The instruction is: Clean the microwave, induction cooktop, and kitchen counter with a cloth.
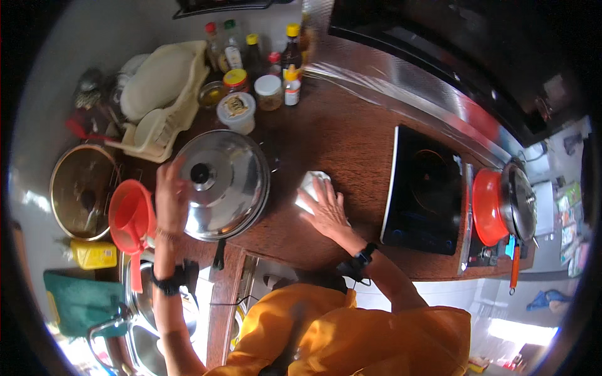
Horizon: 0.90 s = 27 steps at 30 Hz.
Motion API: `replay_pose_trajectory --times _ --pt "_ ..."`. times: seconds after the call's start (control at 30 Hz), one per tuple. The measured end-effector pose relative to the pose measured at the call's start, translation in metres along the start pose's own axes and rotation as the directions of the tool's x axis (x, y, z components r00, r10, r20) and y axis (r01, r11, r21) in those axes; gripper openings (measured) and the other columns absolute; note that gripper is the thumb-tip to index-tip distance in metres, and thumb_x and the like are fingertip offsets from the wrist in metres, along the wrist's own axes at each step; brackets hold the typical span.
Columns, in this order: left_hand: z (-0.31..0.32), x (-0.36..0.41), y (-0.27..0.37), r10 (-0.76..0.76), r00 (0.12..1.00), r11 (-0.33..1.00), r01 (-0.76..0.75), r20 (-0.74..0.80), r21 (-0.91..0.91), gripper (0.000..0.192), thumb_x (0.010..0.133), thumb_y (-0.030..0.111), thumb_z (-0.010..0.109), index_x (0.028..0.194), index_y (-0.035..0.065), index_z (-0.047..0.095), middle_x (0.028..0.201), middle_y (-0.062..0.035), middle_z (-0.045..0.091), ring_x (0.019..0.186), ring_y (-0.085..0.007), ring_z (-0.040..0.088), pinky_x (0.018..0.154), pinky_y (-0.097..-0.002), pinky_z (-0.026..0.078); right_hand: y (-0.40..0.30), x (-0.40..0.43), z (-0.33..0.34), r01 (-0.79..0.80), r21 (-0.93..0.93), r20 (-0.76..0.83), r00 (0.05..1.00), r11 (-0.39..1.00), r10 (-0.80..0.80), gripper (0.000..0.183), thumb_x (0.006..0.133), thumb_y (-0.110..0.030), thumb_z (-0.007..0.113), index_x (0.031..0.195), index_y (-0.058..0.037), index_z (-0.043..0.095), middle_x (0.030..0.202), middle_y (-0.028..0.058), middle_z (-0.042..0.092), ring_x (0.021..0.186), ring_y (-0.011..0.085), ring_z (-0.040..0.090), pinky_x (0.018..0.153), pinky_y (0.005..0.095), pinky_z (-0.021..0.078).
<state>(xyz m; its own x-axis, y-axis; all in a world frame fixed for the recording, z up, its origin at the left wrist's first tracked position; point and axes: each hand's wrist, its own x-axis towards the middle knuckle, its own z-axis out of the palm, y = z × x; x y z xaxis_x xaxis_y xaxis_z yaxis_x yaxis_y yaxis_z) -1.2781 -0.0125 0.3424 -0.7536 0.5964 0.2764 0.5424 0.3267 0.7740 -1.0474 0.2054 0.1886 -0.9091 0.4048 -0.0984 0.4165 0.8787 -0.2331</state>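
Note:
My right hand (325,209) lies spread on a folded white cloth (308,188), pressing it against the dark reddish-brown wood-grain counter (324,136). To its left stands a wide pan under a domed stainless-steel lid (230,178) with a black knob. My left hand (171,197) is at the left rim of that lid, its fingers blurred. Whether it touches the lid or a handle below is hidden. Just left of this hand is a red plastic colander or basin (131,214). A black induction cooktop (423,192) lies to the right of my right hand.
Sauce bottles (291,51) and jars (269,91) crowd the back. A cream dish rack (181,108) holds white dishes. At left are a glass lid (84,192), yellow bottle (94,254), green cutting board (84,303) and sink faucet (106,324). A red pot (487,207) stands far right.

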Motion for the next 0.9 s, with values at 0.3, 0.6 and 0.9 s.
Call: replay_pose_trajectory --times 0.3,0.6,0.9 --pt "-0.029 -0.116 -0.017 -0.138 0.797 0.99 0.135 -0.588 -0.049 0.027 0.086 0.004 0.044 0.113 0.0011 0.05 0.102 -0.01 0.057 0.091 -0.0187 0.053 0.077 -0.0311 0.045 0.106 0.091 -0.035 -0.185 0.496 -0.289 0.886 0.849 0.362 0.041 0.074 -0.01 0.061 0.114 -0.0139 0.051 0.101 0.0131 0.056 0.094 0.0299 0.053 0.083 0.0375 0.0431" --pt "0.016 -0.213 -0.045 -0.459 0.687 0.889 0.361 -0.564 -0.283 0.028 0.084 0.012 0.053 0.109 -0.0007 0.052 0.073 -0.0021 0.054 0.057 -0.0073 0.045 0.051 -0.0194 0.036 0.205 0.191 -0.051 -0.762 0.172 -0.301 0.564 0.625 0.769 0.052 0.088 -0.033 0.043 0.131 -0.0103 0.027 0.14 0.0189 0.01 0.124 0.0413 0.016 0.096 0.0515 0.0246" --pt "0.026 -0.226 -0.054 -0.468 0.684 0.87 0.469 -0.559 -0.153 0.027 0.084 0.011 0.053 0.11 0.0007 0.052 0.08 -0.005 0.057 0.056 -0.007 0.047 0.049 -0.0175 0.038 0.114 0.254 -0.03 -0.258 0.142 -0.387 0.874 0.956 0.294 0.049 0.083 -0.019 0.049 0.128 -0.0103 0.033 0.137 0.0224 0.019 0.125 0.0425 0.019 0.098 0.0521 0.0225"
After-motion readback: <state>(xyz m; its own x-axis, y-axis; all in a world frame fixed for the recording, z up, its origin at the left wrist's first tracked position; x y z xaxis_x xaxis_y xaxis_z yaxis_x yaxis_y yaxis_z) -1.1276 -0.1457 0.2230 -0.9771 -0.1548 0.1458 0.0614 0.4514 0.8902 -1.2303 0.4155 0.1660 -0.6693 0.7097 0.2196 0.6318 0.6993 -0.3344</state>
